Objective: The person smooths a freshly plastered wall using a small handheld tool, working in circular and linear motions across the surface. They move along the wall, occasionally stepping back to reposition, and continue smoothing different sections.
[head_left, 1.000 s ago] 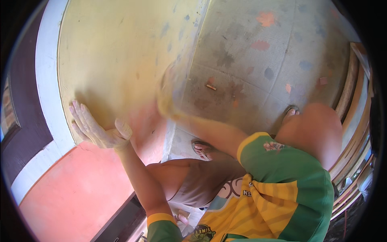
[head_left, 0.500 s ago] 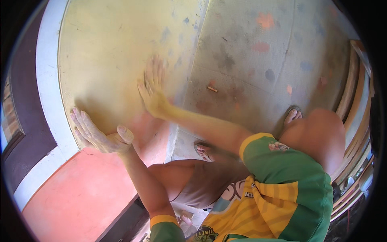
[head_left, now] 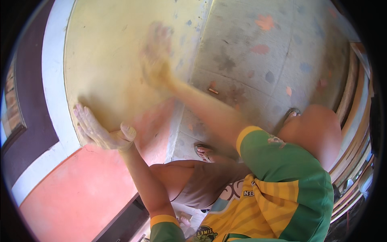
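A pale yellow wall panel (head_left: 109,44) fills the upper left, above a salmon-pink lower wall section (head_left: 80,189). My left hand (head_left: 102,131) is coated with whitish powder or paint. Its fingers are stretched out and its thumb stands apart, holding nothing, with the edge of the hand at the yellow panel near the white border. Farther up, my right hand (head_left: 157,56) is smeared by motion in front of the same panel. Its blurred fingers look extended, and nothing shows in them. Whether its palm touches the surface I cannot tell.
A white border strip (head_left: 50,76) and dark brown frame (head_left: 34,105) edge the wall on the left. The grey floor (head_left: 246,52) has leaf-shaped coloured marks and a small tan stick (head_left: 213,90). My sandaled feet are below; wooden slats (head_left: 350,137) curve along the right.
My right hand has moved up along the yellow panel, away from my left hand, and is more blurred. My left hand stays almost in place beside the border.
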{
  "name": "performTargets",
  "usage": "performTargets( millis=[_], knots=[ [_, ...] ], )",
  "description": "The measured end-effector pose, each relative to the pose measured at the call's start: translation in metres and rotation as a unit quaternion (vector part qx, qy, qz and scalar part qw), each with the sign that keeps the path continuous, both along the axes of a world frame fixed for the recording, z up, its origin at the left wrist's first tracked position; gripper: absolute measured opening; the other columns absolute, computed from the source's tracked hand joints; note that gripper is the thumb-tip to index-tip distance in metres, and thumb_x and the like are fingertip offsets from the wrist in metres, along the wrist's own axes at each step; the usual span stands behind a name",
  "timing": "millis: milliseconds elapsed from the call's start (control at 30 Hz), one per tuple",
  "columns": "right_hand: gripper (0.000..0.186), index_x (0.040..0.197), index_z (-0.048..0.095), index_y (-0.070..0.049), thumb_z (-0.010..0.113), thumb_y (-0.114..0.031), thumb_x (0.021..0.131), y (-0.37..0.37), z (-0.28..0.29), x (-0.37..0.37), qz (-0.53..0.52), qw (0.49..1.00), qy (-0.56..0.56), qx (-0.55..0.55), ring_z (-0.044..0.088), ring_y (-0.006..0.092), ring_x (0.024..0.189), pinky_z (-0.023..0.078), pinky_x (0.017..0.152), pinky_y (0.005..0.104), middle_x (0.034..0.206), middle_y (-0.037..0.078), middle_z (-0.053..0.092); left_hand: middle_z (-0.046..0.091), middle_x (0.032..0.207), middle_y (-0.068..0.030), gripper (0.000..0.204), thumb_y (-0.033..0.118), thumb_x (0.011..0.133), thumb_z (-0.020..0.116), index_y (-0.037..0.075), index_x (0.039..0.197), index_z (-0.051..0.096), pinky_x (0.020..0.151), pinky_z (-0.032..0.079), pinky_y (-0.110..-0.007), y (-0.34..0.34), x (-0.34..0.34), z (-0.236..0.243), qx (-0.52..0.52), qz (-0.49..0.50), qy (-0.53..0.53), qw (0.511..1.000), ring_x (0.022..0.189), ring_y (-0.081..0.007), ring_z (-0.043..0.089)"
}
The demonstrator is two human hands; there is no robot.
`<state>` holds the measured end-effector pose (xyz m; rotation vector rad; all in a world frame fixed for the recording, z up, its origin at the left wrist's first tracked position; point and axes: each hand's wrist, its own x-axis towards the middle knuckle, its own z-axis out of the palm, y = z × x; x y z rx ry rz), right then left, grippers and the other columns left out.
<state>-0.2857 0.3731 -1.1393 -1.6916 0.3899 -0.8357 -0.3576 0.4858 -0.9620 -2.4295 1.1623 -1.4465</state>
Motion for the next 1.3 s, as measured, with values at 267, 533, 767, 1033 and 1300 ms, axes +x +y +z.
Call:
performTargets(
  millis=[267,533,767,1033,1300],
  knots=[
    [0.070,0.169,0.006,-0.002,0.037,-0.031,0.113,0.025,-0.115,0.011,0.012,0.955,-0.038,0.292,-0.005,0.0365,0.164,-0.003,0.130,0.0519,0.178,0.019,0.000,0.065,0.143,-0.0234,0.075,0.054,0.106,0.040,-0.009,0.143,0.058,0.124,0.031,-0.046,-0.014,0.003,-0.002,0.005,-0.012,0.015,1.000,0.139,-0.0391,0.058],
    [0.075,0.168,0.023,-0.004,0.053,-0.027,0.103,-0.025,-0.016,0.002,0.014,0.995,-0.094,0.039,0.005,0.0431,0.163,0.002,0.130,0.0559,0.176,0.021,0.013,0.058,0.150,-0.0262,0.080,0.056,0.103,0.046,-0.008,0.149,0.052,0.125,0.027,-0.050,-0.002,-0.011,0.009,0.014,-0.006,0.080,0.997,0.144,-0.0423,0.052],
    [0.078,0.168,0.015,0.002,0.052,-0.028,0.107,0.047,-0.061,-0.037,0.009,0.996,-0.002,0.084,-0.002,0.0450,0.162,-0.004,0.129,0.0543,0.176,0.025,0.005,0.052,0.156,-0.0256,0.081,0.057,0.103,0.047,-0.007,0.153,0.047,0.124,0.027,-0.051,-0.011,-0.009,0.011,0.012,-0.026,0.110,0.994,0.149,-0.0424,0.045],
    [0.072,0.166,0.028,-0.004,0.056,-0.022,0.103,-0.048,0.012,0.006,0.064,0.979,-0.179,-0.071,0.009,0.0467,0.161,0.005,0.129,0.0587,0.174,0.023,0.017,0.047,0.160,-0.0240,0.080,0.054,0.102,0.052,-0.006,0.155,0.044,0.124,0.029,-0.056,-0.010,-0.022,0.024,-0.017,-0.047,0.166,0.985,0.152,-0.0447,0.039],
    [0.070,0.168,0.017,-0.001,0.047,-0.020,0.108,0.024,-0.105,-0.042,0.055,0.995,-0.044,0.076,-0.001,0.0439,0.163,-0.002,0.130,0.0552,0.176,0.024,0.007,0.045,0.162,-0.0234,0.084,0.056,0.102,0.052,-0.005,0.159,0.039,0.123,0.029,-0.056,-0.009,-0.021,0.029,-0.014,-0.043,0.187,0.981,0.153,-0.0429,0.037]
  ],
)
